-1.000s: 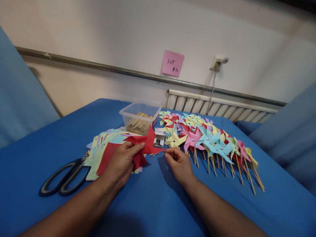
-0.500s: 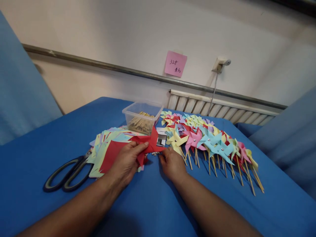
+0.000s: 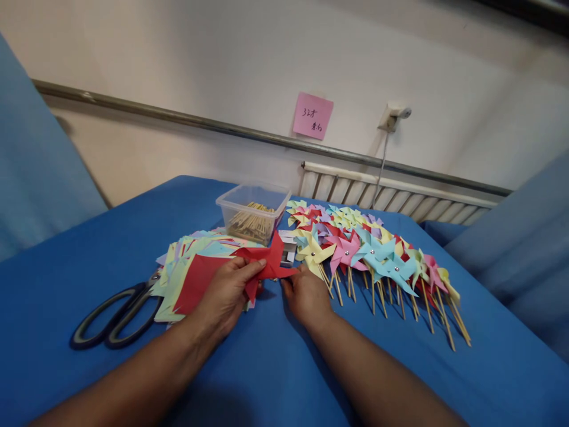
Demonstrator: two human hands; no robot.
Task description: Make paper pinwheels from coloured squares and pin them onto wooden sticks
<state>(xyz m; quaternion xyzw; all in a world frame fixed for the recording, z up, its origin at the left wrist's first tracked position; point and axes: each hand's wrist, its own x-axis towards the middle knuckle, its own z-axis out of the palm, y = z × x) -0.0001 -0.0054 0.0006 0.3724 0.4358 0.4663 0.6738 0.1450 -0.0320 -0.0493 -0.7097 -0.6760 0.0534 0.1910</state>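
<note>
Red pinwheel head in left grasp, right hand closing at its tip

Left hand [image 3: 229, 290] is pinching a red paper pinwheel head [image 3: 272, 264], thumb lying on top, fingers tucking beneath. Paper is jutting forward and right of that thumb, raised above the blue cloth [image 3: 267, 379]. Right hand [image 3: 309, 296] is curling palm-down at the pinwheel's right-hand point, fingertips bending out of sight; cannot tell whether they are gripping anything. A few shiny bits [image 3: 275, 280] are glinting just below the paper, mostly hidden.

Materials: pinwheel is showing smooth, matte paper folded into sharp points. Cut paper sheets [image 3: 178, 296], pastel, are fanning out in a ragged pile left of the hands, a flat red sheet [image 3: 200, 281] lying uppermost. Black-handled scissors [image 3: 131, 314] are resting against the pile's left edge. Clear plastic tub [image 3: 226, 210] is holding thin wooden sticks [image 3: 253, 220]; a small white carton [image 3: 288, 243] is sitting to the right of it. Assembled pinwheels [image 3: 371, 252], multicoloured, are lying in overlapping rows to the right, studs shining at their centres, sticks pointing toward the wearer.

Change: one second back, the right hand was sitting farther right, fingers more extended; now it is bunching closer in, covering more of the shiny bits. Left hand is keeping the same pinch.
</note>
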